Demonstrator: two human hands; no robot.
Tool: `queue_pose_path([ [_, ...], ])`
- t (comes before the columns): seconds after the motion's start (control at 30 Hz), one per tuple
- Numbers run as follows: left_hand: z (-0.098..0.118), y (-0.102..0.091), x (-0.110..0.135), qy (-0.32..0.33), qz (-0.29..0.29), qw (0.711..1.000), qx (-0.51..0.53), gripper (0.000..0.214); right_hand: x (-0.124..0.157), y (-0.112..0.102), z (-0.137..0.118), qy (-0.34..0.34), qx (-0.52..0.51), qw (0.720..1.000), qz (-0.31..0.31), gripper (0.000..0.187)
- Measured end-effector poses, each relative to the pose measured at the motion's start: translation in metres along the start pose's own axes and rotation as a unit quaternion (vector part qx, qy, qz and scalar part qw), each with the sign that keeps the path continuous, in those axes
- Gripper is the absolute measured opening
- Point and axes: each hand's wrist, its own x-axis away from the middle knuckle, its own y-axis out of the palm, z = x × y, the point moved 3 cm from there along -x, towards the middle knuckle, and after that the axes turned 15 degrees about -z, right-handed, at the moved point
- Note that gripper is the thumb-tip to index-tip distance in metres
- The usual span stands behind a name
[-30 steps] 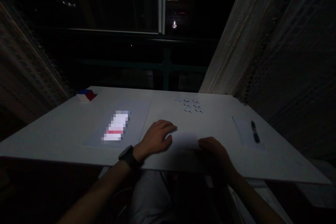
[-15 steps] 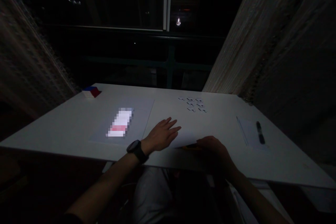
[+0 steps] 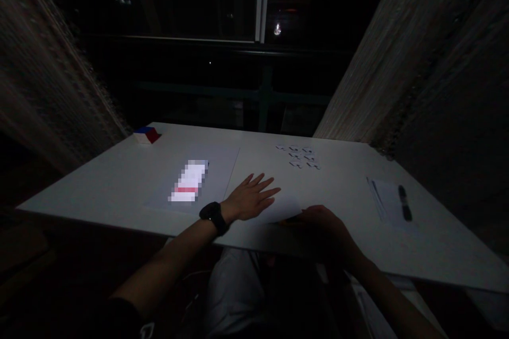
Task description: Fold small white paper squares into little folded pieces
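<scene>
My left hand [image 3: 252,198], with a black watch [image 3: 213,216] on its wrist, lies flat with fingers spread on a white sheet of paper [image 3: 284,209]. At that sheet's right near edge my right hand [image 3: 320,215] is closed, fingertips bent down. A dark thing with a bit of orange [image 3: 289,220] shows beside its fingertips; shadow hides most of it, so its kind is unclear. Several small paper pieces with dark marks [image 3: 296,156] lie in loose rows beyond my hands.
On the left, a lit phone [image 3: 189,180] rests on another paper sheet [image 3: 225,167]. A blue, red and white block [image 3: 146,135] sits at the far left corner of the white table [image 3: 99,190]. To the right, a dark marker [image 3: 404,203] lies on papers [image 3: 385,196]. Curtains [image 3: 358,53] hang at both sides.
The whole view has shifted slightly, so the table sits further right. My left fingers are spread a little wider. My right hand stays by the sheet's edge.
</scene>
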Motion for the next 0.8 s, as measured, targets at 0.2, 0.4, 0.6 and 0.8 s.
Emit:
queue_pose_path([
  [0.2, 0.000, -0.001, 0.000, -0.001, -0.010, 1.000, 0.004, 0.046, 0.000, -0.001, -0.003, 0.022, -0.019, 1.000, 0.011, 0.036],
  [0.4, -0.001, 0.000, -0.001, 0.002, -0.011, 1.000, 0.006, 0.046, -0.003, 0.005, 0.001, 0.010, -0.068, 0.997, 0.035, 0.031],
  [0.6, -0.003, 0.003, -0.002, 0.003, -0.009, 1.000, 0.011, 0.046, -0.005, 0.010, -0.002, 0.035, -0.126, 0.991, 0.041, 0.028],
  [0.8, -0.002, 0.002, -0.002, 0.002, -0.005, 1.000, 0.008, 0.046, -0.001, 0.016, 0.002, 0.055, -0.164, 0.984, 0.039, 0.023],
])
